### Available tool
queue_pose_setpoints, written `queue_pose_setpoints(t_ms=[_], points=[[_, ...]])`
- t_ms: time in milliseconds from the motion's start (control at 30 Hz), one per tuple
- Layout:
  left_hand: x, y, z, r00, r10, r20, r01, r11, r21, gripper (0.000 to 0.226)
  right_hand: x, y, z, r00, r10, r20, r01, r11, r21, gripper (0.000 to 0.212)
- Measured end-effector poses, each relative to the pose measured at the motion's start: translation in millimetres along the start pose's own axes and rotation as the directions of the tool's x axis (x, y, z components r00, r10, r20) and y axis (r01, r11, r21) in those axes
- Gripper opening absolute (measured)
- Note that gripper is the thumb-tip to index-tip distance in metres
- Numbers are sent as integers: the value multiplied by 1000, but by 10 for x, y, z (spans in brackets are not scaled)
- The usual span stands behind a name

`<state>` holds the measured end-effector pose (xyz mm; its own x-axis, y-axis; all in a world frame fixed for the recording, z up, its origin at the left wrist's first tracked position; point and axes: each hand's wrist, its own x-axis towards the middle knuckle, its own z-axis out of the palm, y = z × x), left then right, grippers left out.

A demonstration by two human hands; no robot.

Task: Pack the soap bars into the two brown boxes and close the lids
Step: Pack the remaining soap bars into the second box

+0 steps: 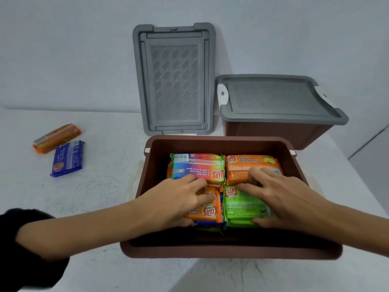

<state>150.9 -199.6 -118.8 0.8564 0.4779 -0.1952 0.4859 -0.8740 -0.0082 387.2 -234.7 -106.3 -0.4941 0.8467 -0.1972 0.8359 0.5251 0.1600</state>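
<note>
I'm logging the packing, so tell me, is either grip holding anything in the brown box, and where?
The left grip holds the near orange packet, fingers on top, thumb at its near end. The right grip holds the green packet likewise.

An open box [221,141] sits at the front of a table [101,186], with packets in two rows inside. The left hand [174,199] grips the near-left packet [208,211], and the right hand [288,199] grips the near-right packet [242,207]. Behind the box a lid [174,81] leans on the wall [63,49], with a lidded box [273,123] to its right. Far left, a loose packet [56,138] lies behind a second loose packet [67,158].
</note>
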Motion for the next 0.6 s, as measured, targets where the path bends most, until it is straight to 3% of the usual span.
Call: queue_pose_setpoints(t_ms=[167,233,333,500,600], points=[[-15,-14,15,999,3,-41,-4,1000,-29,60,75,-69,-144,997,-32,63,29,998,52,76],[-43,-65,-28,998,-35,-45,29,992,-120,58,102,-10,-242,992,-14,128,-1,993,115,72],[-197,-248,-179,977,-109,-181,67,972,-227,58,202,34,-431,999,-36,29,31,988,149,61],[-711,-749,-424,817,-386,-429,268,912,-309,39,612,-7,-723,968,-86,-235,135,970,204,54],[-1083,-1193,-460,686,-560,-465,439,828,-351,23,1060,-129,-867,939,-137,-316,215,949,229,51]])
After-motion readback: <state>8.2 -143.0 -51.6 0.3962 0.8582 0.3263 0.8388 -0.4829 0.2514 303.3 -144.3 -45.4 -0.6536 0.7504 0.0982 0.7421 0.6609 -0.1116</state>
